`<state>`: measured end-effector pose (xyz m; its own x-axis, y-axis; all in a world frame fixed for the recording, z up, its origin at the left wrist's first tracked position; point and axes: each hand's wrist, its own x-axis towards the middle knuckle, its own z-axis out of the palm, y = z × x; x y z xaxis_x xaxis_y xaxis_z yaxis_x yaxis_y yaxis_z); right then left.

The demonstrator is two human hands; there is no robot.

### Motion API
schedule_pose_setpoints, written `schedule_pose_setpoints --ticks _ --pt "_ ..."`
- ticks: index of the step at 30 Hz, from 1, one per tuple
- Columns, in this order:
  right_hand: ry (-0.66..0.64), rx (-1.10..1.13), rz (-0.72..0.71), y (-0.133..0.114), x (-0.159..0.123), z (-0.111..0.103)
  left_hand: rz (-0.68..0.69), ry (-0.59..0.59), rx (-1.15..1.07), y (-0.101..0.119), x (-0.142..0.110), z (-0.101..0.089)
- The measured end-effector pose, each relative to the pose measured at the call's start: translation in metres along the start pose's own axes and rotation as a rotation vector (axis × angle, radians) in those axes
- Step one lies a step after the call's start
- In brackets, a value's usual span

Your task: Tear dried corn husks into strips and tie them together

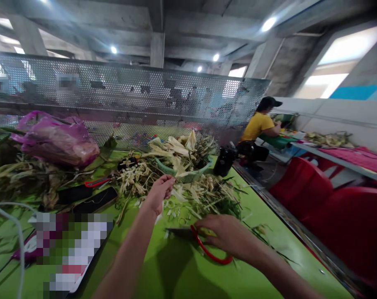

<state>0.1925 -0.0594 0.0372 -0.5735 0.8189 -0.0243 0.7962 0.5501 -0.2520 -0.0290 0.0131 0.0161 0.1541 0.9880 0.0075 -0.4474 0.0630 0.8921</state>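
Observation:
My right hand (217,232) is closed around the red handles of a pair of scissors (200,243), held low over the green table. The dark blades point left, and I cannot tell how far apart they are. My left hand (162,191) is closed in a pinch at the front of a green basket (193,176). A pale dried leaf (181,169) meets its fingertips. Dried pale leaves and stalks (176,149) heap up over the basket rim. Between my hands and the basket lie cut bits and loose plant trimmings (213,195).
A pink plastic bag (57,141), a red utility knife (96,182) and a dark phone-like object (96,201) lie left. A black cup-like container (224,161) stands right of the basket. Behind runs a perforated metal screen (120,91). A person in yellow (259,124) sits beyond red chairs (306,178).

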Motion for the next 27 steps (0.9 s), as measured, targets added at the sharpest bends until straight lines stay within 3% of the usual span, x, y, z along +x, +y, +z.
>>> schedule_pose_setpoints --ticks 5,9,12,19,23,27 --pt "0.343 0.508 0.062 0.002 0.044 -0.01 0.008 -0.001 0.127 -0.004 -0.005 0.016" --pt "0.4 0.95 0.126 0.001 0.078 0.005 0.062 -0.018 0.269 -0.01 -0.004 0.024" --pt "0.553 1.114 0.145 0.003 0.09 0.018 0.11 -0.055 0.334 -0.015 -0.002 0.025" --pt "0.772 1.077 0.058 0.018 0.087 0.031 0.142 -0.119 0.389 -0.026 -0.001 0.028" --pt "0.782 0.955 -0.019 0.023 0.08 0.028 0.113 -0.142 0.373 -0.035 0.001 0.03" --pt "0.765 0.94 0.002 0.025 0.077 0.028 0.082 -0.153 0.31 -0.04 0.003 0.032"
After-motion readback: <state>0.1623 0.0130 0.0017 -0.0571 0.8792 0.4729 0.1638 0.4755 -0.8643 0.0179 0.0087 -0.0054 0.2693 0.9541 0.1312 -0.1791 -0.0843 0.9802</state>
